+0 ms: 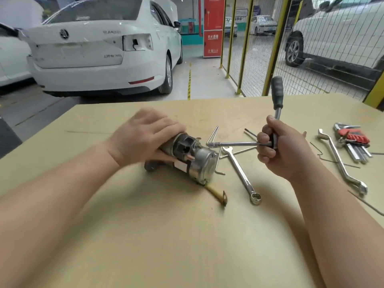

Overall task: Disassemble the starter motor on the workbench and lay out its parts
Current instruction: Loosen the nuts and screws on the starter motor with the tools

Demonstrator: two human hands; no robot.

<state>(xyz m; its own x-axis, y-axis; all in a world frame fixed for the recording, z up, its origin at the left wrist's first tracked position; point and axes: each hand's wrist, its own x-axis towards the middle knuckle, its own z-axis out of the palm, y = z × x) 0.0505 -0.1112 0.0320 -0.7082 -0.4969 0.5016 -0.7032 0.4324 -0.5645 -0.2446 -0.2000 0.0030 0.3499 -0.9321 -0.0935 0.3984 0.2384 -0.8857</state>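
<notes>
The starter motor point(195, 161), a grey metal cylinder with a white label, lies on its side in the middle of the wooden workbench point(166, 235). My left hand point(145, 136) grips its far left end. My right hand point(284, 148) is to the right of the motor, curled round the shaft of a ratchet wrench point(277, 96) whose dark handle points up. A long steel extension bar point(234, 144) sticks out leftwards from my right fist toward the motor's end cap, stopping short of it. A yellowish cable with a metal lug point(218, 193) trails from under the motor toward me.
A combination spanner point(241, 173) and thin hex keys point(214, 134) lie just right of the motor. Farther right are an offset ring spanner point(340, 163) and a red-holdered hex key set point(353, 140). Beyond the bench stand a white car point(99, 44) and yellow mesh fencing point(276, 44).
</notes>
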